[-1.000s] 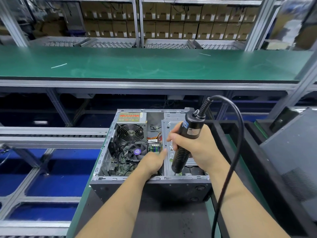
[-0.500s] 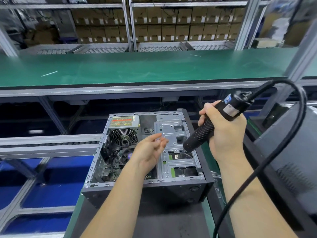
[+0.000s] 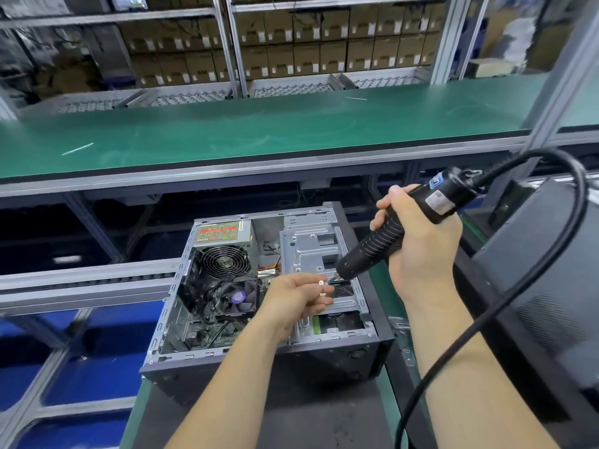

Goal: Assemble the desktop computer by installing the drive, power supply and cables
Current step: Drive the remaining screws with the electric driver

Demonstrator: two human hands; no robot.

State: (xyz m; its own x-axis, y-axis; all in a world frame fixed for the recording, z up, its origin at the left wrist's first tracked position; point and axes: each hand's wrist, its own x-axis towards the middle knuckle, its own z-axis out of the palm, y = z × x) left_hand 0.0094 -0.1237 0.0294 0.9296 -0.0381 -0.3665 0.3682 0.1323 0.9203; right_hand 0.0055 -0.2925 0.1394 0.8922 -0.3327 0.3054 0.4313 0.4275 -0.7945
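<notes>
Lying on its side w/ open side up, the PC case [image 3: 265,322] sits on a dark mat [image 3: 291,413] at the near bench edge. Inside: PSU [image 3: 223,236] at far left corner, fan grille facing up; CPU cooler fan [image 3: 238,298] just below it; motherboard [image 3: 207,332] under both. Metal drive cage [image 3: 311,251] fills the right half.

Left hand [image 3: 293,298] hovers over the cage's near end, fingers curled, small screw [image 3: 321,282] pinched at fingertips. Right hand [image 3: 418,244] wraps the ribbed grip of a black electric screwdriver [image 3: 395,236], tilted, bit end down-left, tip right beside the screw. Contact btwn bit and screw: cannot tell. Black cable [image 3: 505,303] loops from the tool's back end over the right forearm.

Beyond: green bench top [image 3: 259,131], shelving w/ cardboard boxes [image 3: 291,56]. Dark side panel [image 3: 551,286] leans at right.
</notes>
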